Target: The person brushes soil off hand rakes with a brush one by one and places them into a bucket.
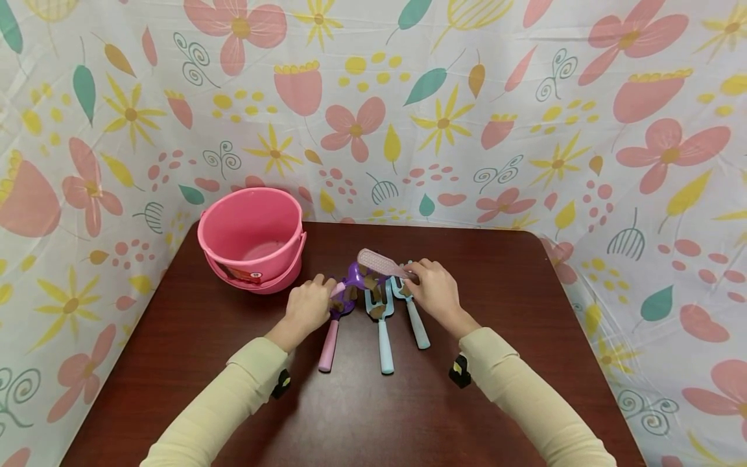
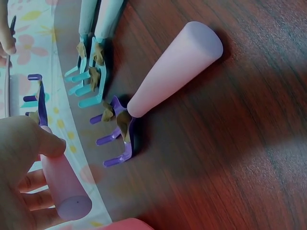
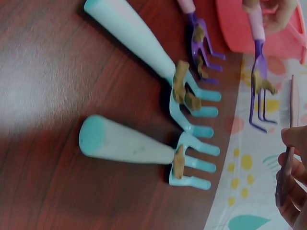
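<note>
My left hand (image 1: 309,301) grips the pink handle of a purple hand rake (image 3: 259,62), raised over the table; brown clumps cling to its tines. In my right hand (image 1: 436,292) is a slim pink brush (image 1: 378,262) with a dotted back, held by its handle. The brush head overlaps the raised rake in the head view, but a gap shows between them in the right wrist view. Below lie a second purple rake with a pink handle (image 2: 177,69) and two light-blue rakes (image 3: 134,38) (image 3: 127,143), all with brown clumps at their tines.
A pink bucket (image 1: 283,263) stands at the back left of the dark wooden table (image 1: 496,272), its handle folded down. A flower-patterned cloth (image 1: 443,143) hangs behind and along both sides.
</note>
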The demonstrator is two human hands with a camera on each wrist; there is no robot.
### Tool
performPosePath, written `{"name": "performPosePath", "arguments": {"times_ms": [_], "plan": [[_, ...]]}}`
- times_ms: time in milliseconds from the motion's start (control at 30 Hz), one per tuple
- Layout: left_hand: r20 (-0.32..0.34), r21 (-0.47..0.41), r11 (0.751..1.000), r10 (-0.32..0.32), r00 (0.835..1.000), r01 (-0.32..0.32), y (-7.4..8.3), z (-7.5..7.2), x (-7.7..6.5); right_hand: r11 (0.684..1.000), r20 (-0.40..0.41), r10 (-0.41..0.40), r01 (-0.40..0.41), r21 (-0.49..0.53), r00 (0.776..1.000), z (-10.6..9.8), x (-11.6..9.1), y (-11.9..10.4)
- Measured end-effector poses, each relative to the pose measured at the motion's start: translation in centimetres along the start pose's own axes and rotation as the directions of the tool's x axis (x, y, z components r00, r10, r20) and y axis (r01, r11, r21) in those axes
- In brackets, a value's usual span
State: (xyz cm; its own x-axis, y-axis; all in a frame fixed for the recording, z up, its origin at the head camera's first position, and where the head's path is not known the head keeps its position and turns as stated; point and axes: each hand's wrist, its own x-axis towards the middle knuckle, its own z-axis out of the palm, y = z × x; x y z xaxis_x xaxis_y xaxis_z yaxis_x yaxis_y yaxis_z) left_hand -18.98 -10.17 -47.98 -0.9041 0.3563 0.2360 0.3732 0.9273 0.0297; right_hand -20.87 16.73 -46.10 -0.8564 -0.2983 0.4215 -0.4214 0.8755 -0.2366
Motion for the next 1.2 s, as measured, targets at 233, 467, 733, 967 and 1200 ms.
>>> {"name": "performPosePath", "arguments": {"times_ms": [233,467,733,967,1200], "plan": [[0.023,-0.005,1.0,0.003,1.0,-0.002,0.6,0.0,0.4,0.999,0.024,-0.011,0.01,0.04,1.0,0.7,0.1,-1.4],[0.043,-0.007,1.0,0.001,0.999,-0.001,1.1,-0.4,0.7,0.999,0.032,-0.022,0.02,0.041,0.999,1.0,0.1,-1.9],[0.005,0.004,1.0,0.006,1.0,-0.006,1.0,-0.3,0.8,0.999,0.022,0.008,-0.009,0.032,1.0,1.2,0.1,-1.1],[0.0,0.017,1.0,-0.005,1.0,0.005,0.6,-0.2,0.7,1.0,0.003,0.017,-0.017,-0.011,1.0,1.3,0.2,-0.2],[0.004,0.016,1.0,-0.017,1.0,0.016,0.3,-0.3,0.8,0.998,-0.038,0.011,-0.013,-0.054,0.999,0.8,0.6,0.0]]}}
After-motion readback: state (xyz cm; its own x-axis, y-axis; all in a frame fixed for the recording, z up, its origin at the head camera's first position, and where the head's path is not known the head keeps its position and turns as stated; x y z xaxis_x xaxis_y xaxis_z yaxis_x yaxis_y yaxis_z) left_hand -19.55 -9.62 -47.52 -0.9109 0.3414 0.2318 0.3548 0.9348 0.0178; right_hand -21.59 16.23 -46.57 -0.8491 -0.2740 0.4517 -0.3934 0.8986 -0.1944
